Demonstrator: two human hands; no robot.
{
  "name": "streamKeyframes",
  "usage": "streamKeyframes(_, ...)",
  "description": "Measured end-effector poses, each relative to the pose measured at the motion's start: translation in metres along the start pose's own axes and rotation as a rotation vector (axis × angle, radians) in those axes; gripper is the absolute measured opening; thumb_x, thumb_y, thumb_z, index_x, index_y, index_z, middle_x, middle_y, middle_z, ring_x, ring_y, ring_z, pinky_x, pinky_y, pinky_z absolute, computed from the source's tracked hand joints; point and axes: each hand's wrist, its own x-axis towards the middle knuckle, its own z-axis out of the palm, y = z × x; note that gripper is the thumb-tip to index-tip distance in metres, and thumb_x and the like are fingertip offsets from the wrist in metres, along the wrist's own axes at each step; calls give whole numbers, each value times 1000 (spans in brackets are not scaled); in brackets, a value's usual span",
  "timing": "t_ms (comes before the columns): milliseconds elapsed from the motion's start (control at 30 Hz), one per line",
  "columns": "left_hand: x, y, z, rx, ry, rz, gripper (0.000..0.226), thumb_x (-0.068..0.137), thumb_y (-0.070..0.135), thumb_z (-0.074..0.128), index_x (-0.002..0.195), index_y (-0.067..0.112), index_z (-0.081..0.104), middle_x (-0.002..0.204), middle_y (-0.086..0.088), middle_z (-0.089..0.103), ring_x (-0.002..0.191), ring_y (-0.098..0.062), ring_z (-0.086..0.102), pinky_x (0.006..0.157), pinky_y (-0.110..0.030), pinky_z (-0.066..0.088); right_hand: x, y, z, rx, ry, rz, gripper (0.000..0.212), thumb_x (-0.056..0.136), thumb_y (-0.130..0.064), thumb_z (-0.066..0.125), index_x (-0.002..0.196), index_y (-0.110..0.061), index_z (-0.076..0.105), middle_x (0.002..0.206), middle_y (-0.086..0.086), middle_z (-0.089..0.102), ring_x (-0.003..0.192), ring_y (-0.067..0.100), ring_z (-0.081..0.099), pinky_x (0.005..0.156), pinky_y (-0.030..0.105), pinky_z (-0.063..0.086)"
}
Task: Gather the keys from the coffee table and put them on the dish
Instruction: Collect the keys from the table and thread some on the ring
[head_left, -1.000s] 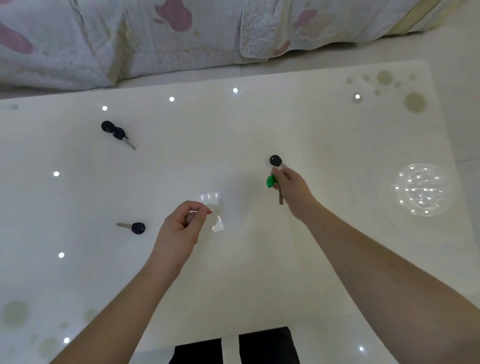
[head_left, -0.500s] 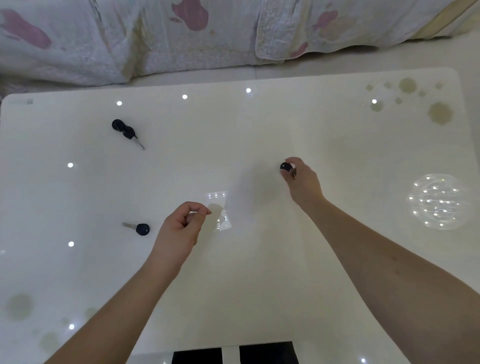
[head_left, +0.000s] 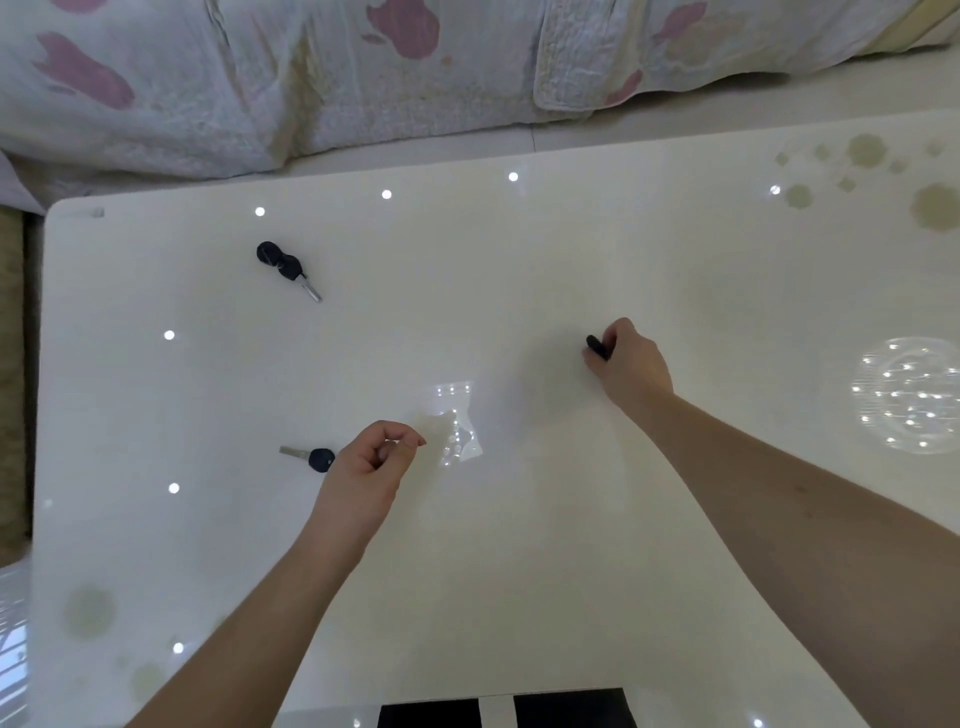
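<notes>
My right hand (head_left: 631, 364) hovers low over the middle of the white glossy coffee table (head_left: 519, 571) and grips a black-headed key (head_left: 597, 347); only the key's head shows past my fingers. A pair of black-headed keys (head_left: 283, 265) lies at the far left. A single black-headed key (head_left: 317, 459) lies just left of my left hand (head_left: 371, 467), whose fingers are loosely curled with nothing visible in them. A round, clear, glittering shape that looks like a glass dish (head_left: 909, 397) sits at the table's right edge.
A sofa under a flowered quilt (head_left: 311, 78) runs along the table's far side. Pale round stains mark the far right corner (head_left: 935, 208) and the near left. Bright ceiling-light reflections dot the surface. A dark object (head_left: 498, 714) shows below the near edge.
My right hand held a green key and reached the black-headed key; now it grips the black one and the green key is hidden. The view shifted left. My left hand kept its pose.
</notes>
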Motion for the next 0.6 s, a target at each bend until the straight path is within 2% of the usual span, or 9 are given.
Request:
streamKeyframes(133, -1, -12, -3, 26, -7, -18, 14, 88, 30, 54, 88, 30, 68, 58, 6, 29, 51, -11, 27, 53, -27, 28, -24, -30, 8, 334, -102, -15, 16, 85, -20, 56, 98, -17, 47, 77, -2, 68, 55, 14, 52, 48, 25, 39)
streamKeyframes(200, -1, -17, -5, 51, -2, -28, 15, 89, 29, 53, 84, 31, 67, 56, 8, 31, 50, -10, 29, 50, -24, 30, -41, -52, 13, 513, -153, -15, 19, 84, -17, 54, 104, -19, 53, 72, -3, 61, 47, 8, 48, 44, 21, 39)
streamKeyframes(267, -2, -21, -7, 67, 3, -20, 17, 89, 27, 53, 81, 33, 67, 53, 11, 35, 47, -7, 31, 45, -18, 31, -59, -73, 19, 641, -227, -51, 20, 85, -16, 50, 99, -21, 64, 62, -2, 52, 46, 9, 43, 41, 20, 37)
streamKeyframes(333, -3, -27, -11, 79, 0, -9, 19, 90, 26, 53, 79, 34, 66, 50, 14, 38, 44, -4, 33, 41, -12, 29, -81, -92, 25, 673, -304, -98, 23, 91, -27, 50, 79, -19, 68, 52, -2, 48, 44, 9, 40, 39, 17, 34)
streamKeyframes(433, -5, -43, -20, 105, -11, -6, 21, 91, 26, 52, 78, 35, 65, 51, 13, 41, 45, -3, 35, 41, -11, 30, -114, -115, 37, 693, -382, -131, 45, 96, -43, 45, 61, -19, 58, 45, -4, 51, 42, 8, 43, 40, 14, 34)
streamKeyframes(533, -3, -61, -32, 187, 23, -4, 18, 93, 31, 51, 80, 35, 63, 56, 13, 56, 46, -2, 45, 44, -12, 36, -143, -128, 50, 678, -440, -131, 42, 97, -40, 43, 63, -19, 53, 47, -2, 58, 45, 11, 51, 44, 16, 38)
streamKeyframes(600, 0, -73, -41, 269, 66, -25, 11, 92, 38, 51, 85, 36, 60, 71, 9, 64, 51, -2, 52, 47, -16, 39, -160, -132, 59, 720, -479, -118, 32, 97, -29, 43, 73, -14, 56, 53, 0, 62, 42, 15, 53, 40, 16, 37)
